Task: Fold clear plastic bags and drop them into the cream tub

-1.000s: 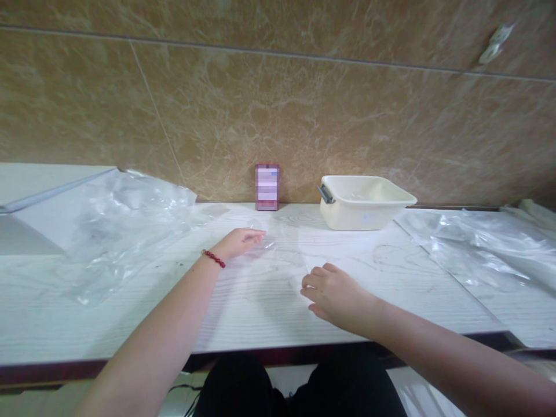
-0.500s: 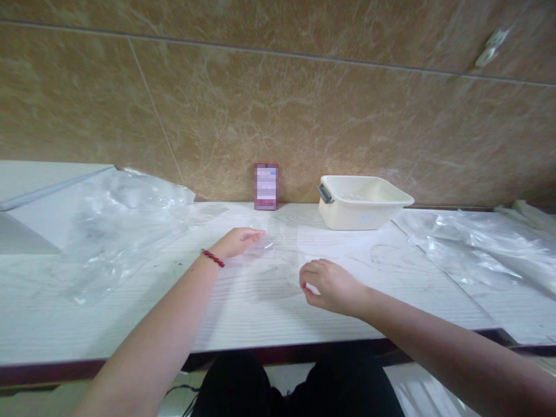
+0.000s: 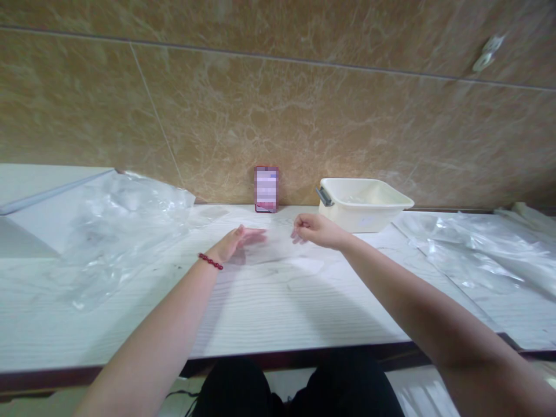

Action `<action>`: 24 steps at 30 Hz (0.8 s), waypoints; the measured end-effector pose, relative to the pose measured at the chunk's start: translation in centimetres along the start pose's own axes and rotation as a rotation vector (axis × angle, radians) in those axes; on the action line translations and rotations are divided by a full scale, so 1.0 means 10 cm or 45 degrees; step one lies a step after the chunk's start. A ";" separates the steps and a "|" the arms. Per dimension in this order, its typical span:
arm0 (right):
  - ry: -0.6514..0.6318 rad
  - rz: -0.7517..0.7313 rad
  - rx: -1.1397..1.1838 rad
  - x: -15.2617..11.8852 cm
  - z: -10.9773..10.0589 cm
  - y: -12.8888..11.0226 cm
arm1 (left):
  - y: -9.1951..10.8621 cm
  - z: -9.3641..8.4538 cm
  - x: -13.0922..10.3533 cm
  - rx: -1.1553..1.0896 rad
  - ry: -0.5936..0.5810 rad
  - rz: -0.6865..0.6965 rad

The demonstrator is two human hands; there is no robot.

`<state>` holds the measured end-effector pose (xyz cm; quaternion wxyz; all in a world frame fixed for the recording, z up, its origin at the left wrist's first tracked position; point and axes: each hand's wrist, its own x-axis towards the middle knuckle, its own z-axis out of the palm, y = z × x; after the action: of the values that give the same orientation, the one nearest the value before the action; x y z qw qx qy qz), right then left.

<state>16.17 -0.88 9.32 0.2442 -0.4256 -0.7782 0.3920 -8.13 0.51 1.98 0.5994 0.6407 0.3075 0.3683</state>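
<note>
A thin clear plastic bag point(image 3: 280, 246) lies between my hands, over the white wood-grain tabletop. It is see-through and blurred, so its edges are hard to follow. My left hand point(image 3: 232, 243), with a dark red bead bracelet at the wrist, is at the bag's left side. Its fingers stretch to the right and the thumb is raised apart from them; the fingertips are smeared by motion. Opposite, at the bag's upper right part, my right hand point(image 3: 310, 229) has its fingers curled in a pinch on the film.
A phone point(image 3: 266, 190) leans against the brown tiled wall behind the hands. Right of it stands a cream plastic bin point(image 3: 369, 217) with a grey handle. Crumpled clear plastic point(image 3: 125, 226) lies at left beside a white box point(image 3: 26, 231); more plastic sheets point(image 3: 478, 249) lie at right.
My right hand has moved up and away from me, from low over the table to the bag's upper right part. My left hand has shifted slightly left, its thumb now lifted.
</note>
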 end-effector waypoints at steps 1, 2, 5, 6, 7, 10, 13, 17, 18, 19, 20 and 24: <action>0.002 0.052 0.085 0.09 -0.01 0.03 | -0.01 -0.01 0.01 -0.046 0.001 0.005; 0.010 0.101 0.153 0.19 -0.02 0.06 | -0.01 -0.02 0.01 -0.081 0.004 0.000; 0.062 0.229 0.274 0.42 -0.04 0.19 | -0.02 0.00 0.05 -0.079 0.126 -0.077; 0.087 0.266 0.308 0.47 -0.04 0.24 | -0.03 0.02 0.07 -0.039 0.206 -0.114; 0.116 0.305 0.338 0.50 -0.03 0.30 | -0.04 0.04 0.08 0.004 0.293 -0.153; 0.171 0.442 0.409 0.50 0.01 0.47 | -0.08 0.10 0.14 0.043 0.465 -0.247; 0.158 0.504 0.392 0.42 0.08 0.62 | -0.12 0.13 0.18 -0.021 0.529 -0.293; 0.230 0.436 0.100 0.37 0.21 0.73 | -0.14 0.13 0.21 0.001 0.576 -0.255; 0.280 0.415 -0.020 0.37 0.24 0.73 | -0.14 0.13 0.21 0.070 0.600 -0.225; 0.340 0.392 -0.146 0.38 0.26 0.73 | -0.14 0.12 0.21 0.180 0.640 -0.198; 0.399 0.369 -0.264 0.39 0.28 0.73 | -0.14 0.12 0.20 0.320 0.692 -0.179; 0.550 0.315 -0.507 0.43 0.33 0.71 | -0.15 0.11 0.21 0.749 0.844 -0.150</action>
<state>14.94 3.84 1.81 0.2663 -0.6298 -0.7121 0.1592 -5.98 1.78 0.65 0.2808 0.6125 0.6107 0.4160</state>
